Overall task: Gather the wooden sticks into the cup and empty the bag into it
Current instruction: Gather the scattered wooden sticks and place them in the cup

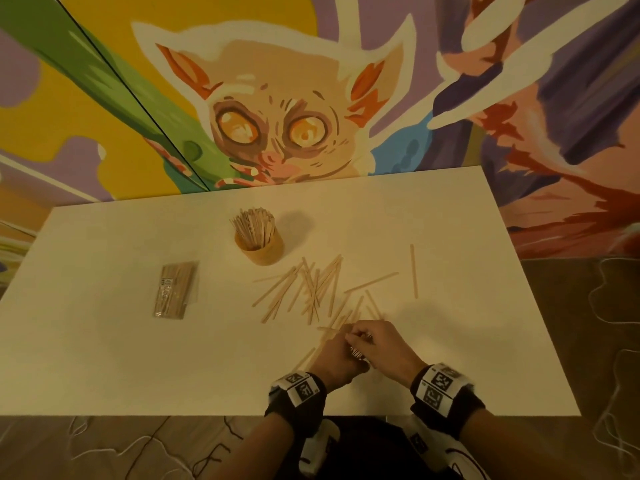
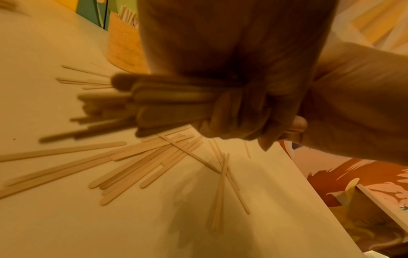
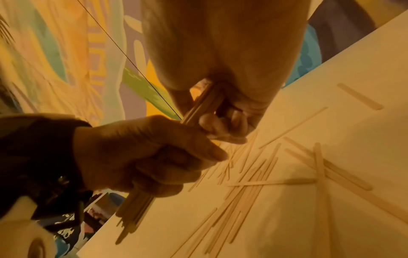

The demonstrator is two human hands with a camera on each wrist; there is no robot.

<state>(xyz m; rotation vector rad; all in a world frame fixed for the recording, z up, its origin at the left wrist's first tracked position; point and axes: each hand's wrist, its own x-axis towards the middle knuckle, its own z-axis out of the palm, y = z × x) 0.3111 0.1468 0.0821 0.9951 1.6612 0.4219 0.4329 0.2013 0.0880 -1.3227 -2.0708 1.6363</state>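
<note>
Both fists close on one bundle of wooden sticks (image 2: 154,108), left hand (image 1: 334,358) low, right hand (image 1: 377,344) at the top, above loose sticks (image 1: 311,289) near the part-filled cup (image 1: 259,245); a slack, uneven grip could spill them, the bag (image 1: 175,291) still unopened.

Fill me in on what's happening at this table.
A person is gathering wooden sticks. The left hand grips a bundle of sticks, and the right hand pinches the same bundle at its upper end. Many loose sticks lie scattered on the white table. The cup already stands full of sticks, and the bag lies untouched, left of the cup.
</note>
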